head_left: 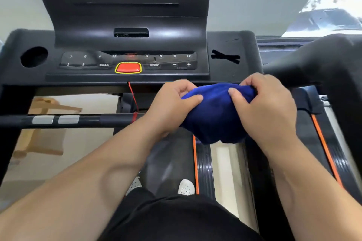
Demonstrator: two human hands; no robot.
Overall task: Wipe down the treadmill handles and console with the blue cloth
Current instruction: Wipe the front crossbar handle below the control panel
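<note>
Hands: left hand [172, 103] and right hand [262, 103] both grasp bunched deep-blue cloth [213, 115] | just below black treadmill console [129, 60] front edge

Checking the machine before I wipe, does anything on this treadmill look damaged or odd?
Yes: black tape strips form an X on the console, right of the buttons, seemingly covering an opening matching the round cup hole on the left.

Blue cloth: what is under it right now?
The cloth, held by both hands, hangs over the belt and side rail. Whatever lies directly beneath it, including any crossbar, is covered.
</note>
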